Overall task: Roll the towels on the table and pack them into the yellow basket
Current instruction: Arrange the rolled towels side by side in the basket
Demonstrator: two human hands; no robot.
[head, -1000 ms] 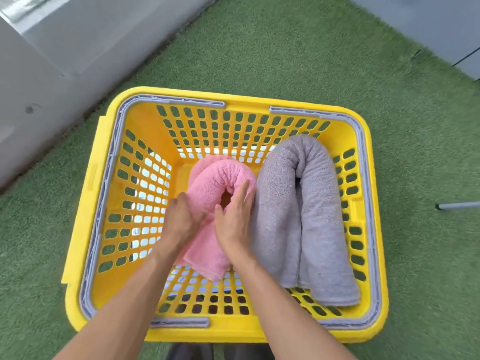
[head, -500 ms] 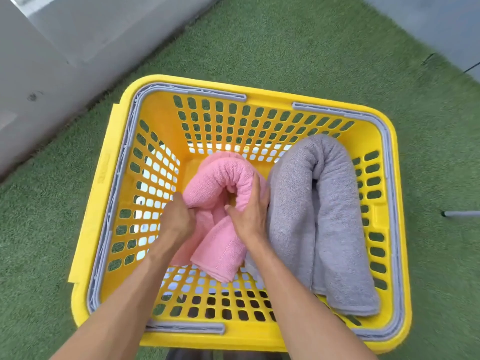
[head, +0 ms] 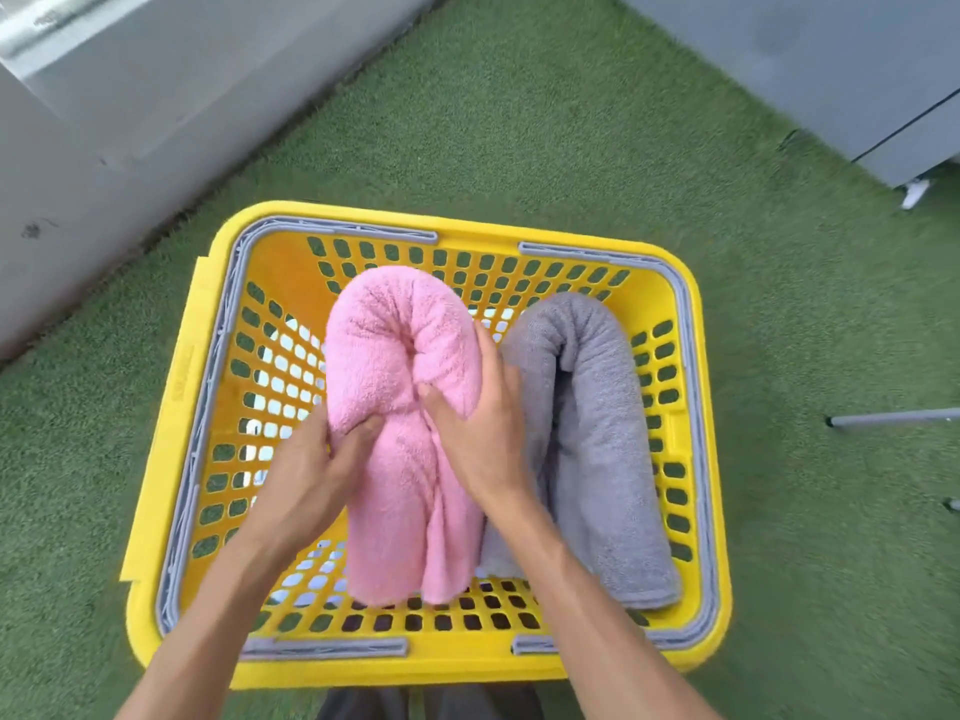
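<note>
The yellow basket stands on green turf below me. Inside it, a rolled pink towel, bent double into an upside-down U, fills the middle. My left hand grips its left leg, thumb pressed into the cloth. My right hand wraps round its right leg, thumb in the fold. A rolled grey towel, bent the same way, lies against the basket's right wall, touching the pink one.
Green turf surrounds the basket. A grey wall runs along the upper left, a grey cabinet stands at the upper right. A thin grey rod lies on the turf to the right.
The pink towel has come up higher in the basket and its two legs are drawn straighter and closer together. Both hands have shifted to grip its sides. The view has pulled back.
</note>
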